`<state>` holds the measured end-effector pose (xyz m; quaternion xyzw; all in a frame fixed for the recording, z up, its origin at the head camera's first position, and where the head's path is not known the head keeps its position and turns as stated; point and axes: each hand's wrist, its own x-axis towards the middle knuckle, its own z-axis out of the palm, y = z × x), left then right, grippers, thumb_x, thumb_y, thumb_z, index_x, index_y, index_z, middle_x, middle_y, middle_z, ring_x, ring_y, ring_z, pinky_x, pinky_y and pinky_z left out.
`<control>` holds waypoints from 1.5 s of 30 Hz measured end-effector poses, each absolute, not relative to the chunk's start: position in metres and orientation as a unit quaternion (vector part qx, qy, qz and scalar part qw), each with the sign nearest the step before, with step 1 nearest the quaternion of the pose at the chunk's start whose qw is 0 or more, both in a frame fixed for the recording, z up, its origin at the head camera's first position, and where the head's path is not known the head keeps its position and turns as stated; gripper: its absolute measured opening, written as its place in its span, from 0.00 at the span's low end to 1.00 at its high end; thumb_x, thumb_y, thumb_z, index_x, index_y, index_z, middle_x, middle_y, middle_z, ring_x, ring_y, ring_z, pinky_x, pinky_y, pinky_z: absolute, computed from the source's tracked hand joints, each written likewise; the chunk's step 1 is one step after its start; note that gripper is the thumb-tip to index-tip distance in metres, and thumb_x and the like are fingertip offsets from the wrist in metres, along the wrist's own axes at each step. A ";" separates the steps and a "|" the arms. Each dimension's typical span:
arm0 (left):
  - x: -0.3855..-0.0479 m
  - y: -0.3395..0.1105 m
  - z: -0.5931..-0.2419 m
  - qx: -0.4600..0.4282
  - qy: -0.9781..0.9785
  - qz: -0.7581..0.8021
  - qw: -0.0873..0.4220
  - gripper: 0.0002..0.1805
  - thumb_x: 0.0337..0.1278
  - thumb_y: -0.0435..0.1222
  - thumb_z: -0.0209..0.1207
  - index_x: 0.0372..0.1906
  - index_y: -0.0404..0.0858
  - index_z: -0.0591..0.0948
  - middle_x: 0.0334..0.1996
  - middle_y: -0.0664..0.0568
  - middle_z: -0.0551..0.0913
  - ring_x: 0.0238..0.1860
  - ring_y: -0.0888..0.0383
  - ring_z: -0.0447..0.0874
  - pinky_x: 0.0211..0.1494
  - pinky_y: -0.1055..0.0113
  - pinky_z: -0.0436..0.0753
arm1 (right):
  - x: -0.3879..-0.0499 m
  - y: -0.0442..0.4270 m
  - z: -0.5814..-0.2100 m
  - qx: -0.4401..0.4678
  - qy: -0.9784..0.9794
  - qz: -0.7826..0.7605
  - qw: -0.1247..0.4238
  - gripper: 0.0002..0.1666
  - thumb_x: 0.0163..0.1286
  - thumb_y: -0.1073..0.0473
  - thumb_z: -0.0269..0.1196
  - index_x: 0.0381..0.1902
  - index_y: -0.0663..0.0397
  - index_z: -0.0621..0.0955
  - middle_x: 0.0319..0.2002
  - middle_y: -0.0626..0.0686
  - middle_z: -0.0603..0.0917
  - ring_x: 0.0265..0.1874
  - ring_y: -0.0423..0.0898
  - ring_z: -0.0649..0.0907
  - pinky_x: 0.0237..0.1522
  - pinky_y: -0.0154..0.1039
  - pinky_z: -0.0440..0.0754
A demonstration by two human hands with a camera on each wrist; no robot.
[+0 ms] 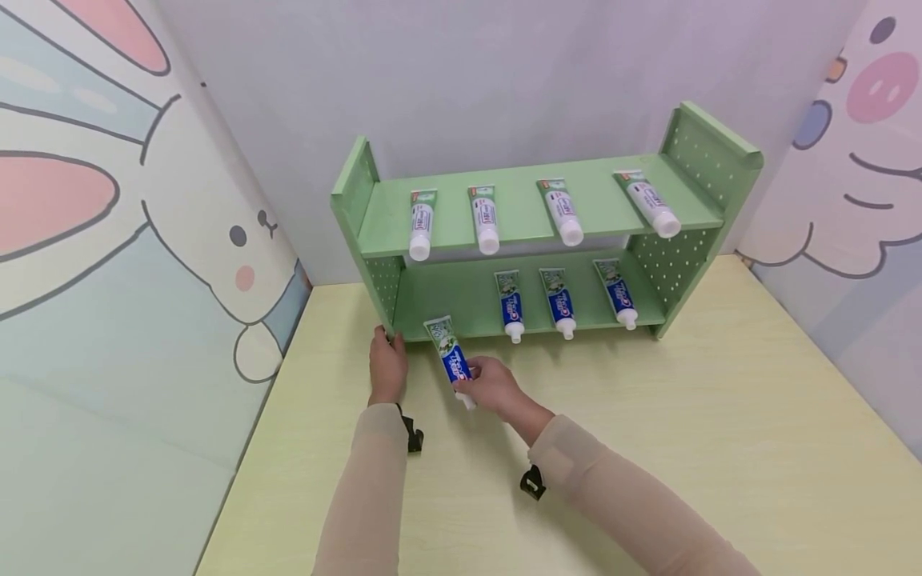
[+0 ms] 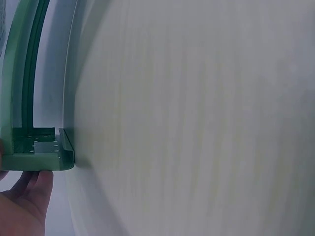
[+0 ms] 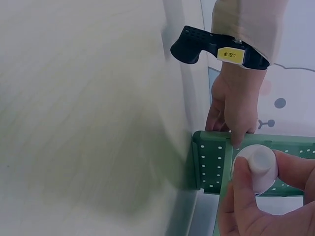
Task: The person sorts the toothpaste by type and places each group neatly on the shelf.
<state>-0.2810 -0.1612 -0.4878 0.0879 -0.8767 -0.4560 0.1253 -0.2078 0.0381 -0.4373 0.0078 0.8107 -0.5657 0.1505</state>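
My right hand (image 1: 497, 388) pinches a blue and green toothpaste tube (image 1: 446, 346) near its cap end. The tube slants, its flat end towards the left part of the lower board of a green two-tier shelf (image 1: 446, 290). In the right wrist view the white cap (image 3: 263, 164) faces the camera between thumb and fingers. At the shelf's lower left front corner, my left hand (image 1: 387, 370) holds the side panel; the left wrist view shows its fingers (image 2: 42, 189) against the panel's outside.
Three blue and green tubes (image 1: 559, 300) lie on the lower board, right of the held one. Several white and green tubes (image 1: 485, 218) lie along the upper board (image 1: 598, 180). A pale wooden table (image 1: 691, 432) carries the shelf, between walls (image 1: 504, 80) with cartoon animals.
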 end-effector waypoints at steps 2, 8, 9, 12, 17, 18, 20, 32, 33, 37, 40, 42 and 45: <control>-0.280 -0.161 -0.488 0.089 -0.876 -0.457 0.126 0.23 0.77 0.39 0.43 0.66 0.29 0.61 0.52 0.35 0.72 0.54 0.43 0.73 0.55 0.50 0.74 | -0.212 0.037 -0.438 0.008 0.811 -0.566 0.147 0.31 0.66 0.63 0.67 0.63 0.71 0.72 0.41 0.59 0.79 0.37 0.50 0.81 0.34 0.40 0.82; -0.279 -0.161 -0.486 0.086 -0.875 -0.458 0.129 0.22 0.77 0.38 0.43 0.65 0.28 0.62 0.51 0.35 0.72 0.53 0.43 0.73 0.55 0.50 0.74 | -0.224 0.035 -0.436 0.016 0.808 -0.570 0.146 0.31 0.67 0.63 0.66 0.64 0.70 0.71 0.41 0.58 0.80 0.38 0.50 0.82 0.36 0.41 0.83; -0.279 -0.161 -0.486 0.085 -0.875 -0.459 0.131 0.22 0.77 0.38 0.43 0.65 0.28 0.62 0.51 0.34 0.72 0.53 0.43 0.73 0.54 0.50 0.74 | -0.225 0.035 -0.435 0.018 0.808 -0.570 0.147 0.31 0.67 0.63 0.66 0.64 0.70 0.71 0.41 0.58 0.80 0.39 0.50 0.82 0.37 0.41 0.83; -0.279 -0.161 -0.486 0.083 -0.875 -0.458 0.134 0.21 0.77 0.38 0.43 0.64 0.28 0.63 0.51 0.34 0.73 0.52 0.42 0.73 0.54 0.49 0.74 | -0.229 0.035 -0.434 0.027 0.810 -0.567 0.147 0.31 0.67 0.62 0.65 0.64 0.69 0.71 0.41 0.58 0.80 0.39 0.50 0.82 0.37 0.42 0.83; -0.280 -0.162 -0.486 0.082 -0.877 -0.454 0.134 0.22 0.77 0.39 0.43 0.65 0.28 0.62 0.52 0.34 0.72 0.53 0.42 0.73 0.55 0.49 0.74 | -0.234 0.035 -0.435 0.029 0.816 -0.561 0.139 0.31 0.68 0.62 0.65 0.65 0.68 0.71 0.43 0.58 0.81 0.41 0.51 0.82 0.39 0.42 0.83; -0.280 -0.162 -0.486 0.082 -0.877 -0.454 0.133 0.22 0.77 0.39 0.43 0.65 0.28 0.62 0.52 0.34 0.72 0.54 0.43 0.73 0.55 0.49 0.74 | -0.236 0.034 -0.435 0.027 0.814 -0.563 0.137 0.30 0.68 0.62 0.65 0.64 0.68 0.71 0.44 0.59 0.81 0.42 0.51 0.82 0.39 0.43 0.83; -0.280 -0.162 -0.486 0.082 -0.878 -0.454 0.131 0.22 0.77 0.39 0.43 0.66 0.28 0.62 0.52 0.34 0.72 0.54 0.43 0.73 0.55 0.49 0.74 | -0.238 0.033 -0.435 0.024 0.811 -0.569 0.130 0.30 0.68 0.62 0.65 0.64 0.69 0.71 0.45 0.59 0.81 0.43 0.52 0.83 0.40 0.43 0.83; -0.280 -0.162 -0.486 0.074 -0.877 -0.454 0.141 0.22 0.77 0.37 0.44 0.65 0.27 0.62 0.52 0.33 0.72 0.54 0.42 0.73 0.55 0.49 0.74 | -0.254 0.026 -0.426 0.030 0.814 -0.572 0.093 0.31 0.68 0.62 0.64 0.65 0.71 0.70 0.46 0.61 0.81 0.43 0.53 0.82 0.43 0.42 0.82; -0.281 -0.162 -0.486 0.073 -0.877 -0.452 0.143 0.22 0.77 0.37 0.44 0.65 0.27 0.63 0.52 0.33 0.73 0.53 0.42 0.73 0.55 0.49 0.74 | -0.256 0.026 -0.426 0.031 0.817 -0.568 0.089 0.31 0.68 0.62 0.64 0.64 0.71 0.70 0.47 0.61 0.82 0.43 0.53 0.82 0.44 0.43 0.82; -0.281 -0.161 -0.486 0.075 -0.878 -0.451 0.142 0.21 0.77 0.37 0.44 0.64 0.27 0.63 0.52 0.33 0.73 0.53 0.42 0.73 0.55 0.49 0.74 | -0.263 0.027 -0.429 0.044 0.822 -0.561 0.083 0.27 0.68 0.61 0.65 0.61 0.68 0.74 0.47 0.61 0.82 0.44 0.54 0.83 0.44 0.45 0.82; -0.280 -0.161 -0.485 0.079 -0.877 -0.453 0.138 0.21 0.77 0.37 0.44 0.64 0.27 0.63 0.52 0.34 0.73 0.54 0.43 0.73 0.56 0.50 0.73 | -0.269 0.027 -0.433 0.054 0.831 -0.549 0.074 0.26 0.69 0.58 0.65 0.60 0.67 0.75 0.48 0.61 0.82 0.44 0.54 0.83 0.44 0.45 0.82; -0.280 -0.161 -0.485 0.080 -0.876 -0.455 0.136 0.21 0.77 0.38 0.43 0.64 0.27 0.63 0.52 0.34 0.73 0.54 0.43 0.73 0.56 0.50 0.73 | -0.272 0.027 -0.435 0.056 0.834 -0.544 0.068 0.26 0.69 0.57 0.64 0.60 0.66 0.75 0.49 0.61 0.82 0.45 0.54 0.82 0.45 0.45 0.82; -0.280 -0.161 -0.485 0.079 -0.875 -0.458 0.135 0.21 0.77 0.38 0.43 0.64 0.28 0.63 0.53 0.34 0.73 0.55 0.43 0.72 0.56 0.50 0.73 | -0.274 0.027 -0.434 0.053 0.837 -0.540 0.065 0.26 0.69 0.56 0.64 0.59 0.66 0.76 0.49 0.61 0.82 0.44 0.54 0.83 0.44 0.46 0.82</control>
